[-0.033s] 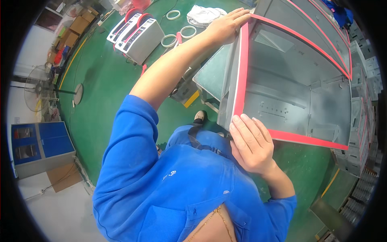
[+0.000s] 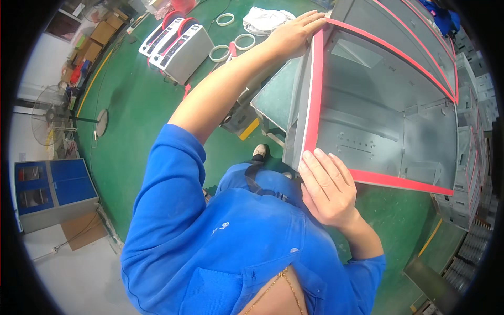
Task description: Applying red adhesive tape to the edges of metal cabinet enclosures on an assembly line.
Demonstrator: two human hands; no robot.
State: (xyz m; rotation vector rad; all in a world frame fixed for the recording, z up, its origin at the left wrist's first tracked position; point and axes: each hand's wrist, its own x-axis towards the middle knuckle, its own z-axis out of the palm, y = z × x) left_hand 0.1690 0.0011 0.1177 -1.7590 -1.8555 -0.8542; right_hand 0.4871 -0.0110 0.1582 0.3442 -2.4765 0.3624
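Note:
A grey metal cabinet (image 2: 378, 131) stands on its side at the right, its open front edged with red strip (image 2: 314, 100). My left hand (image 2: 300, 34) reaches to the far left corner of that rim. Its fingers are stretched out and lie over the corner, and it holds nothing. At the near left corner rests my right hand (image 2: 331, 189), fingers extended flat on the red-edged rim and the thumb lower down beside them. Inside the cabinet, small holes and brackets show on the grey walls. What the palms cover is hidden.
Under the cabinet is a bench with a green top (image 2: 278, 94). White tape machines (image 2: 184, 50) and several pale tape rolls (image 2: 244, 41) lie beyond my left arm. More red-edged cabinets (image 2: 367, 21) stand behind. A floor fan (image 2: 50, 115) and blue-doored cabinet (image 2: 73, 181) are at left.

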